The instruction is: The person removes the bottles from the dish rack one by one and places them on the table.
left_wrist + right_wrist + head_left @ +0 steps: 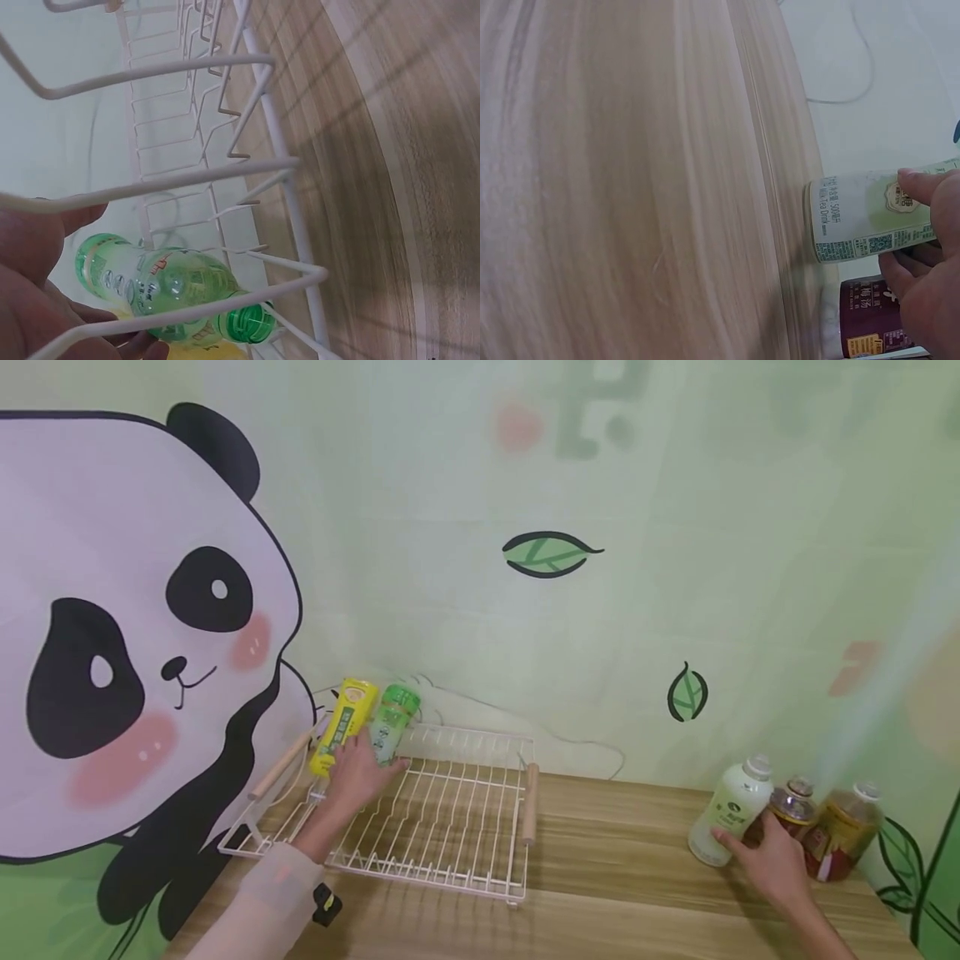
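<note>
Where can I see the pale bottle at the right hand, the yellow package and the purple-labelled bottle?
Pale bottle (733, 810), head view: front of its label.
Yellow package (342, 724), head view: its front.
Purple-labelled bottle (868, 309), right wrist view: its label.

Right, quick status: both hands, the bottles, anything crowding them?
Right hand grips the tea-drink bottle. Left hand at the upturned green-capped bottle in the wire rack, contact unclear. Close by: darker bottles right, yellow pack left.

The wood-grain table (607, 877) bears a white wire rack (517, 881) and two reddish bottles (838, 835).
</note>
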Tool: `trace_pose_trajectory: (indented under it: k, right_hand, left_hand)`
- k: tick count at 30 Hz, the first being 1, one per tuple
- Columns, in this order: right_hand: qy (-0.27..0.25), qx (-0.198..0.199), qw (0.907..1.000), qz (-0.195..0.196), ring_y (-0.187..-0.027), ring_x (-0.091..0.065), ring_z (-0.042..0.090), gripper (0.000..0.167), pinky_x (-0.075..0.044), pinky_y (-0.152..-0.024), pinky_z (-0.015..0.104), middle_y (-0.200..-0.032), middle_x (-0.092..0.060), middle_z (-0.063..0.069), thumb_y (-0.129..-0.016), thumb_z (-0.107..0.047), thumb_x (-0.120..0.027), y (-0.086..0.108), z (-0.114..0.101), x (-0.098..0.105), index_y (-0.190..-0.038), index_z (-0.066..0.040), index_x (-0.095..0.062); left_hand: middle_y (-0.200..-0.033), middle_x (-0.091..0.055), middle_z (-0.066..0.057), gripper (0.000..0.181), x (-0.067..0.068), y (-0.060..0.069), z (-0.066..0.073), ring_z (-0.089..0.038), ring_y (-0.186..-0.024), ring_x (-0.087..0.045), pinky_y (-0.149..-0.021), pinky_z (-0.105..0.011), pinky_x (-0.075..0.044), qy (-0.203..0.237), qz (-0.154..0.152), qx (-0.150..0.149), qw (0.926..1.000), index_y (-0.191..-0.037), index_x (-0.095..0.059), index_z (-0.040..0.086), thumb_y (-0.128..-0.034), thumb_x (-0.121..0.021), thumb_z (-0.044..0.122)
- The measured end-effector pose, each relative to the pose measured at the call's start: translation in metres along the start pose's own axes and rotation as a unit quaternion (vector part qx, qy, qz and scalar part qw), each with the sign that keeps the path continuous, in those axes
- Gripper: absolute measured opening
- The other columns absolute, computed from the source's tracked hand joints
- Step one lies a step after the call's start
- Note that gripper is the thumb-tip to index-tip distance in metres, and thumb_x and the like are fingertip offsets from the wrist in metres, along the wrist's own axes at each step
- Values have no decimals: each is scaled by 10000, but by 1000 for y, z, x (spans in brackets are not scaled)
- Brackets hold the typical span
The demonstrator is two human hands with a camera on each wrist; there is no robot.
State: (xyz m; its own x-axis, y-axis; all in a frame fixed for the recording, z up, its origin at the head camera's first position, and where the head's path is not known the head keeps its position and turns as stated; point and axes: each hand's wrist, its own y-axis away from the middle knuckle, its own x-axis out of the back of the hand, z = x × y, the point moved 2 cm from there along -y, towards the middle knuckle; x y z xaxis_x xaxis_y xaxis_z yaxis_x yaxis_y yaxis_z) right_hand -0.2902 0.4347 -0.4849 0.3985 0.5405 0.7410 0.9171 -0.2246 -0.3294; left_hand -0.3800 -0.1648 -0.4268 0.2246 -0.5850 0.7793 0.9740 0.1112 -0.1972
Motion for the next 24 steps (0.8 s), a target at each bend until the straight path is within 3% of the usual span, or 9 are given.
trace_pose_trajectory:
  k: [13, 19, 24]
  right_hand:
    - [258, -48, 9995, -199, -1180, -563, 648, 713, -464, -930, 727, -1269, -623, 419, -997, -408, -749, 1, -2, 2, -1382, 144, -513]
    - [448, -162, 9984, -292, -1182, -539, 673, 724, -469, -923, 735, -1298, -581, 449, -1009, -414, -727, -2, -3, 2, -1388, 157, -493]
    - [529, -160, 9968, -585, -1157, -563, 664, 714, -493, -890, 716, -1283, -594, 444, -1030, -436, -687, -4, -4, 1, -1358, 173, -513]
  left_hand:
    - [-1274, -504, -301, 872, -9, -6, -4, -446, -1154, -493, -914, -581, -495, -802, -33, -154, 9967, -1490, -379, -119, -939, -808, 403]
    - [-1258, -537, -311, 794, -6, -9, -7, -440, -1118, -531, -891, -568, -530, -1177, 92, -432, 9921, -1451, -419, -117, -944, -807, 355]
    - [-1200, -557, -302, 725, -6, -6, -9, -438, -1087, -543, -867, -565, -539, -1382, 213, -385, 9894, -1373, -472, -127, -932, -826, 328]
